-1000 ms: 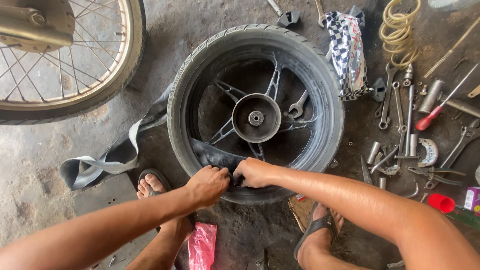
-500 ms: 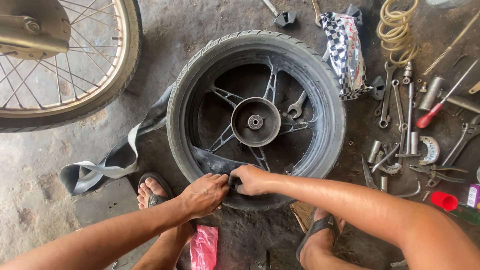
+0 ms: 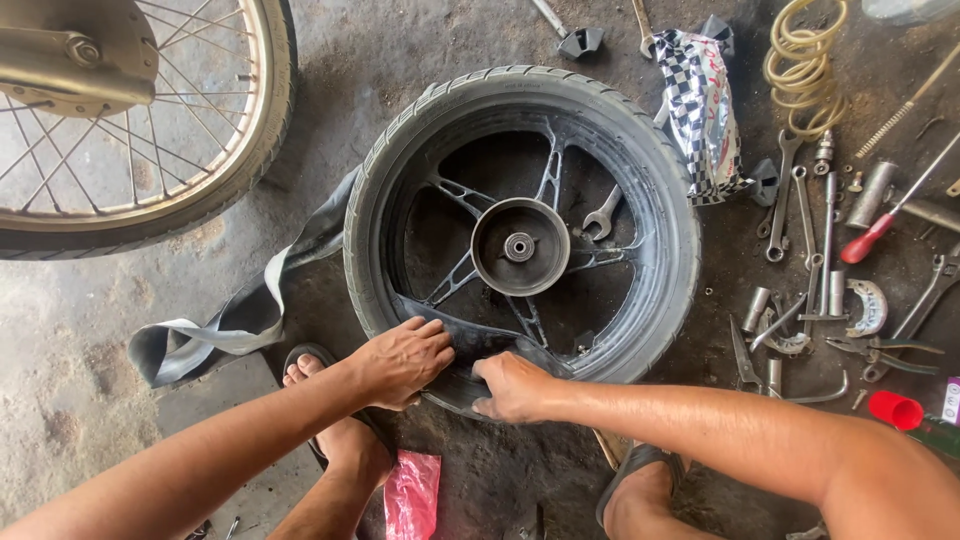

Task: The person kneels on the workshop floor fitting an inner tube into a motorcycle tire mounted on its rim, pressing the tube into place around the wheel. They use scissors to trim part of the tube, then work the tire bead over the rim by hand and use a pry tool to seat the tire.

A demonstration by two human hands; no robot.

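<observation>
Wheel flat on floor, centre | my left hand and right hand at its 6 o'clock, both clenched on inner tube at the tyre edge | tube tail trails to 8 o'clock | risk, I judge: rubber pinched against rim, fingers nipped, spanner between spokes snagging

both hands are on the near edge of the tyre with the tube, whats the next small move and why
Probably keep feeding the inner tube under the tyre edge, working sideways. The left hand and right hand press where it enters, while a long flat stretch lies outside on the floor at the left.
</observation>
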